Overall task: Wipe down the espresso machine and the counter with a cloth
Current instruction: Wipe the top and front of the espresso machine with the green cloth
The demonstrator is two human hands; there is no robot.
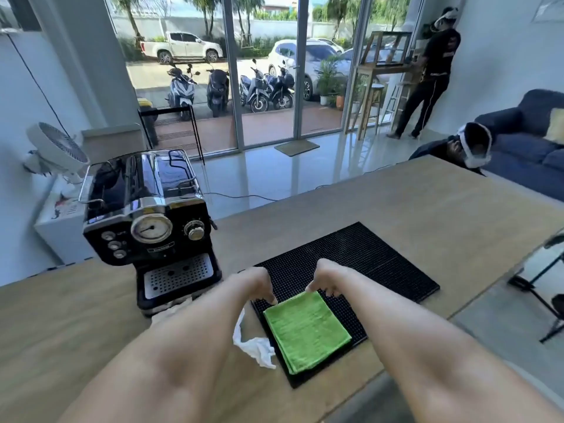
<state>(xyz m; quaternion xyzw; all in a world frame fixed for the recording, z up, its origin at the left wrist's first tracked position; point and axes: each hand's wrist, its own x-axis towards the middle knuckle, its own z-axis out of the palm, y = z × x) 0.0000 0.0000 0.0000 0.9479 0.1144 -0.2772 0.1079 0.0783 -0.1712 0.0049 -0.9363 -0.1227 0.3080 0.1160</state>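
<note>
Cloth is lying by the desk's near edge; left grip and right grip are pinching its far corners.

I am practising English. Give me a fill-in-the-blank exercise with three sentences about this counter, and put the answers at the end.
1. The folded cloth is ____ in colour.
2. The cloth lies on the black mat, and the espresso machine stands to the ____ of the mat.
3. The left hand and the right hand are at the cloth's far edge; the crumpled tissue beside the mat is ____.

Answers: green; left; white
</note>
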